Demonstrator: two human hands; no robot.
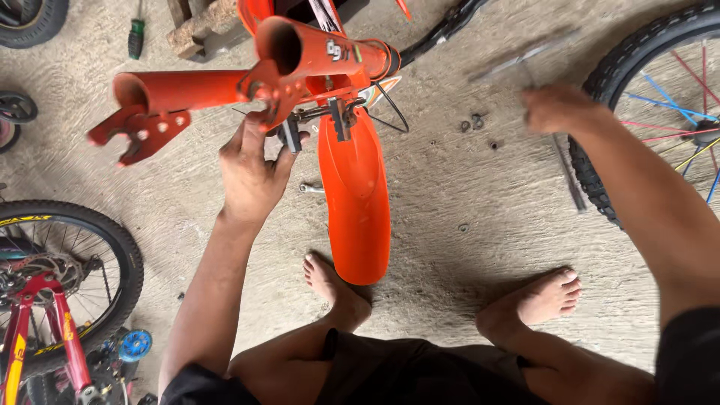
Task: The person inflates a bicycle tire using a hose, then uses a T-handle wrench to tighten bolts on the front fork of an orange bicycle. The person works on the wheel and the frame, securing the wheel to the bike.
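Observation:
An orange bicycle fork (187,88) with its steerer tube (315,54) lies upturned over the concrete floor, an orange mudguard (355,195) hanging from it towards me. My left hand (251,174) reaches up to the brake parts (330,116) at the fork crown, fingers touching a brake pad. My right hand (559,107) is blurred at the upper right, closed around a thin metal tool (525,60); what kind of tool I cannot tell. My bare feet stand on the floor below.
A spoked wheel (660,90) with coloured spokes lies at the right. A red bicycle's front wheel (71,277) stands at the lower left. A green-handled screwdriver (136,34), wood blocks (199,30), a small spanner (309,188) and loose nuts (476,121) lie on the floor.

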